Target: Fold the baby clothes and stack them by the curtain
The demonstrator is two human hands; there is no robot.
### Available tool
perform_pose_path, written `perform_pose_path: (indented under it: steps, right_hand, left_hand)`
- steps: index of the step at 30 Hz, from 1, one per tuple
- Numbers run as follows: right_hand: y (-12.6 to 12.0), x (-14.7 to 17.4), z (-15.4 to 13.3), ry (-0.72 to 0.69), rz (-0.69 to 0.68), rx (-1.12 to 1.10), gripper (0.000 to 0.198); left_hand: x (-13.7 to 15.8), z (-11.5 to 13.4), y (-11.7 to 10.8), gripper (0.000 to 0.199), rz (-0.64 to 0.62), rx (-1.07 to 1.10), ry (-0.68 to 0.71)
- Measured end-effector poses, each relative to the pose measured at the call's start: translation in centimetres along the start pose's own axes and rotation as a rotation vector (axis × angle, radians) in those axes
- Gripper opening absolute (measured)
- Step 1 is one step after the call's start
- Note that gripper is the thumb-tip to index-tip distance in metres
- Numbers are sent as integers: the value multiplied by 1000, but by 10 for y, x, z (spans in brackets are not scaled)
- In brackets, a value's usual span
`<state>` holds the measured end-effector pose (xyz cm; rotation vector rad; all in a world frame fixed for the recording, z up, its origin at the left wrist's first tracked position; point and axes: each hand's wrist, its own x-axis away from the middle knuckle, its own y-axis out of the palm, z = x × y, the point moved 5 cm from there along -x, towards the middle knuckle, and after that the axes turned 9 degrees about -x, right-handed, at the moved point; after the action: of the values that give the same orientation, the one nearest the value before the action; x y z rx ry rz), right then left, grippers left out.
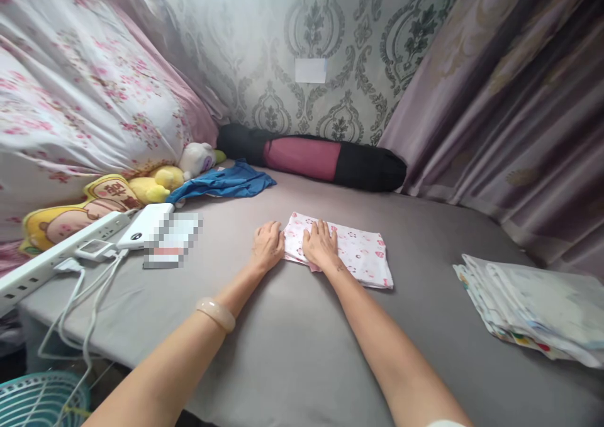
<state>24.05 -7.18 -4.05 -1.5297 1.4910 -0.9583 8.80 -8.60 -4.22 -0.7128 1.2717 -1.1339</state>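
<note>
A folded white cloth (361,251) with pink and red prints lies flat on the grey bed sheet in front of me. Flat on its left half rests my right hand (321,246), palm down and fingers stretched out. My left hand (268,244) is at the cloth's left edge with its fingers curled in and closed against that edge; the fingertips are partly hidden. A pale bangle (216,314) circles my left forearm.
At right lies a stack of folded cloths (538,307). Leftward are a power strip (61,251) with cables, a white power bank (148,226), plush toys (165,182) and a blue cloth (226,180). A black-and-maroon long bag (304,156) lies by the wall; a teal basket (42,399) stands below.
</note>
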Motion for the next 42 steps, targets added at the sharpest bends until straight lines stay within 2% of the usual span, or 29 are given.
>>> perform_pose_path:
  steps: [4,10,22,26,32,42]
  right_hand:
    - [0,-3,-9,17,-22,-34,60]
    - [10,-6,-28,-62,-23,-48,62]
    - [10,-3,-32,-74,13,-14,60]
    - [10,-8,-39,-87,-9,-1,57]
    - [17,-15,-55,-197,-21,-16,58]
    - [21,-16,-55,-186,-78,-26,56]
  left_hand:
    - [0,-3,1,29,10,19,-29]
    - [-1,-6,2,29,5,35,-64]
    - [-1,-15,11,31,25,98,-77]
    - [-1,-14,8,31,32,116,-84]
    - [-2,-11,1,33,27,172,-119]
    - [-3,-5,-4,43,-17,212,-100]
